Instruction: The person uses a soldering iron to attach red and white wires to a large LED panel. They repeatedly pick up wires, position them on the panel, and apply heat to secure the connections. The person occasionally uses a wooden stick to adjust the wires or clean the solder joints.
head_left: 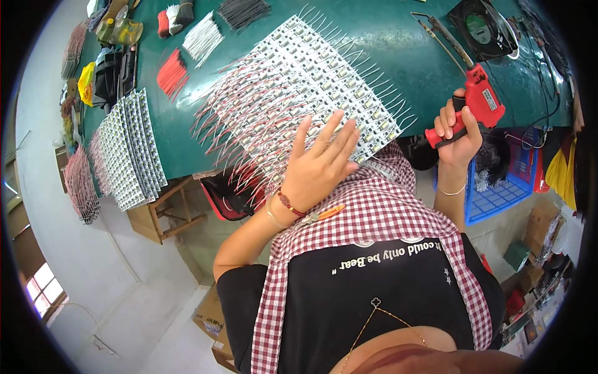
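Note:
A large white panel of small circuit boards [311, 68] lies tilted on the front part of the green table. Rows of red and white wires stick out along its left side, and dark and pale wires fringe its far right edge. My left hand [324, 149] rests flat on the panel's near part, fingers spread. In my right hand [458, 131] is a red soldering gun [483, 100], gripped by its handle to the right of the panel. Its metal tip and thin feed tube point up and away, apart from the boards.
On the green table [398, 37] lie bundles of red wires [172, 73], white wires [203, 38] and black wires [244, 12]. More wired panels [129, 146] overhang the left edge. A black fan [479, 30] stands far right. Below it sits a blue crate [498, 196].

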`<state>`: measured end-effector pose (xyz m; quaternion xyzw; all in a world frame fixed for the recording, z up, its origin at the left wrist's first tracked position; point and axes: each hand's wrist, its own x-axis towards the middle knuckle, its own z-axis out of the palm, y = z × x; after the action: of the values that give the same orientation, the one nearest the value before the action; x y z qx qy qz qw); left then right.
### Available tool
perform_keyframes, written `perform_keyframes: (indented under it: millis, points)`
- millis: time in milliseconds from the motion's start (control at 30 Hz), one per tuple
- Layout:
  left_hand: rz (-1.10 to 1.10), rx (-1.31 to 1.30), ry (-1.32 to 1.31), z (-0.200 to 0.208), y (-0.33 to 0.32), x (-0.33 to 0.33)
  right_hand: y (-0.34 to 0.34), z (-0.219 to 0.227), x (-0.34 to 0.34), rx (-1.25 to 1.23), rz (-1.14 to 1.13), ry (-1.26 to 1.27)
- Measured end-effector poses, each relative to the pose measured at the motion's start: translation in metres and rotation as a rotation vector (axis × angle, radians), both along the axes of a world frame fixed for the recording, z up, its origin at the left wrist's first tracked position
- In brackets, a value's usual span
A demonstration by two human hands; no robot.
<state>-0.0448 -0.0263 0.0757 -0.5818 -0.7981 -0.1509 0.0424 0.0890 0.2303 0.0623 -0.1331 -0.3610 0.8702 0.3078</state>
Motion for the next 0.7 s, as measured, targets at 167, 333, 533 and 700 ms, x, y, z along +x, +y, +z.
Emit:
perform_keyframes:
  millis: [167,333,533,700]
  points:
    - [-0.018,-0.018,-0.121,-0.012,-0.004,0.002,-0.004,0.003,-0.002,0.021,-0.004,-0.009]
    - [0.029,0.068,-0.205,-0.01,-0.004,0.007,-0.003,-0.001,0.001,0.003,-0.028,-0.046]
    - [0.036,0.093,-0.326,-0.012,0.0,0.01,-0.005,0.003,-0.002,0.02,-0.016,-0.034]
    - [0.065,0.126,-0.314,-0.007,0.003,0.011,-0.004,0.0,-0.001,0.017,-0.017,-0.036]
